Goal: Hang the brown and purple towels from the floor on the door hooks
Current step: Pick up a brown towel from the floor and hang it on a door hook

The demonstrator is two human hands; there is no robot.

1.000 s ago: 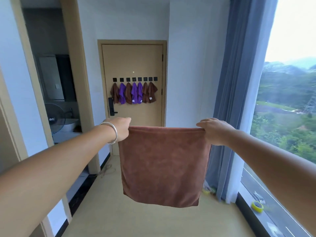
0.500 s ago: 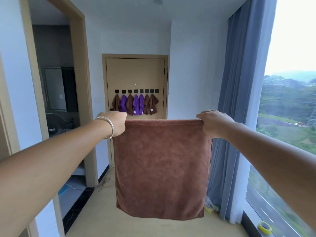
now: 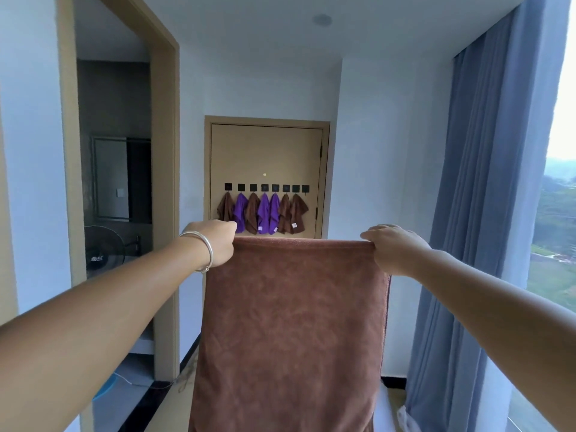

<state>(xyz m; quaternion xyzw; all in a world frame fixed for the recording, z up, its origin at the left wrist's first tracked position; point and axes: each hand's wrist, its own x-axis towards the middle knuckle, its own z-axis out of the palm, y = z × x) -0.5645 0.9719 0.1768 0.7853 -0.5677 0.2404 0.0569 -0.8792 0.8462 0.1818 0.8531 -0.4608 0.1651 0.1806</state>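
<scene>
Both arms reach forward, holding a large brown plush towel (image 3: 290, 332) stretched flat by its top edge. The left hand (image 3: 215, 241) pinches the corner at 10 o'clock, the right hand (image 3: 392, 249) the corner at 2 o'clock. Beyond, at 12 o'clock, small brown and purple towels (image 3: 263, 213) hang from black square hooks (image 3: 265, 188) on the tan wooden door (image 3: 265, 151).

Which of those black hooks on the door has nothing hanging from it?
The rightmost hook. Each of the other seven carries a small brown or purple towel; this one, beside the last brown towel, is bare.
</scene>
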